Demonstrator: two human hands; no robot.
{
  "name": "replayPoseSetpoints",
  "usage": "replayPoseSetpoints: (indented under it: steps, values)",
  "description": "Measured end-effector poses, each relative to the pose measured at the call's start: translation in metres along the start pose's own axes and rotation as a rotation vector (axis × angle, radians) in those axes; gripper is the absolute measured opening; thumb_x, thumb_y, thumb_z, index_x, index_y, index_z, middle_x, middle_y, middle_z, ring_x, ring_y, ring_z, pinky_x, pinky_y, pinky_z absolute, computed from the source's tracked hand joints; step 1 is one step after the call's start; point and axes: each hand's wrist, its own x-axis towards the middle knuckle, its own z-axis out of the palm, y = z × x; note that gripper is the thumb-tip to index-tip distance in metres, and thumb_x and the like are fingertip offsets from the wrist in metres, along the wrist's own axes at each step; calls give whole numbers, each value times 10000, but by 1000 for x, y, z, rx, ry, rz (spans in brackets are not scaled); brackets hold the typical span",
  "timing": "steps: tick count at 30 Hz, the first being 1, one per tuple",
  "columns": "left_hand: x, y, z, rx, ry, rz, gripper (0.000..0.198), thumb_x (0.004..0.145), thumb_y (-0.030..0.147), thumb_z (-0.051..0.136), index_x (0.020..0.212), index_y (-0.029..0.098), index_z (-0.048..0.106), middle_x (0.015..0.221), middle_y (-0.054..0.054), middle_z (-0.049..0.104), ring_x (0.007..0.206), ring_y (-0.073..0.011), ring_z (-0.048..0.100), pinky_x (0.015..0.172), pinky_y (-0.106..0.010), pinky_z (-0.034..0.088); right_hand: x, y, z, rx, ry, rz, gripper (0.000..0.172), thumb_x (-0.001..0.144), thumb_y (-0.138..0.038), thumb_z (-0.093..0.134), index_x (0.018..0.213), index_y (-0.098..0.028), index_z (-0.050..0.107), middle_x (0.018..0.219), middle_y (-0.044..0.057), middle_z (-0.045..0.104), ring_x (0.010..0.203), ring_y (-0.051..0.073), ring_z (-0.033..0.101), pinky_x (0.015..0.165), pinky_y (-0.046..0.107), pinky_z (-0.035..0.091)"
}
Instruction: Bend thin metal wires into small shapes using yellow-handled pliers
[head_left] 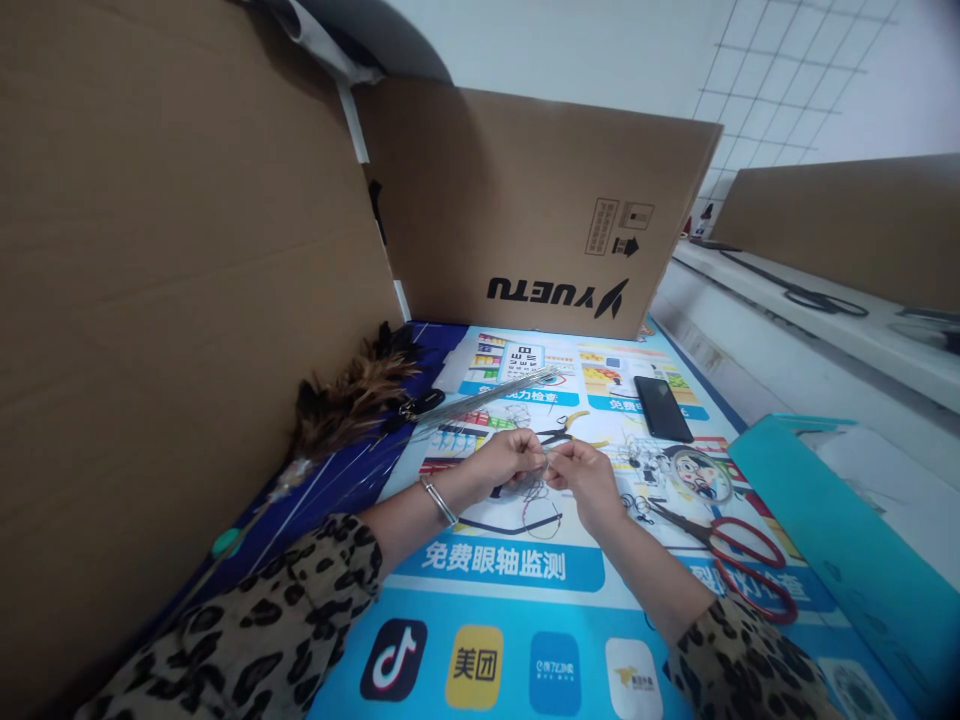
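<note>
My left hand [514,457] and my right hand [581,475] meet over the printed table cover, fingertips pinched close together. Between them is a thin wire [534,490], with fine grey loops showing just below the fingers; its exact shape is too small to make out. Right behind my hands lie pliers with yellow handles [576,425], partly hidden. A bundle of straight silvery wires [487,398] stretches beyond my left hand. To the right of my right hand are scissors with red handles [746,545] and small black wire pieces [637,460].
A black phone [663,408] lies at the back right, near a round cartoon-printed item [697,472]. Brown feathers [337,400] rest along the left cardboard wall [172,250]. A cardboard panel [540,190] stands at the back. A turquoise box [832,540] borders the right side.
</note>
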Motion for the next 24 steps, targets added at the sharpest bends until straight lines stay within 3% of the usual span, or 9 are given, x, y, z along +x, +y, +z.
replayPoseSetpoints:
  steps: [18,22,24]
  values:
    - [-3,3,5,35,24,-23,212,673,311,632,693,143,506,420,73,420,327,-33,316,343,-156,212,2,3,-1,-2,-16,-12,234,629,-365,676,691,-157,590,544,-1,593,509,107,532,541,251,454]
    - [0,-1,-2,-9,16,-14,206,687,320,619,720,138,528,477,53,453,364,-37,345,365,-162,244,10,-4,-11,-64,-103,7,270,660,-415,644,731,-158,600,583,12,606,522,116,537,545,258,449]
    - [2,0,-8,-2,4,-11,214,684,328,625,729,136,539,498,49,460,375,-33,341,369,-160,233,17,-8,-20,-178,-73,-44,286,688,-445,608,755,-166,608,591,9,603,533,125,538,541,256,437]
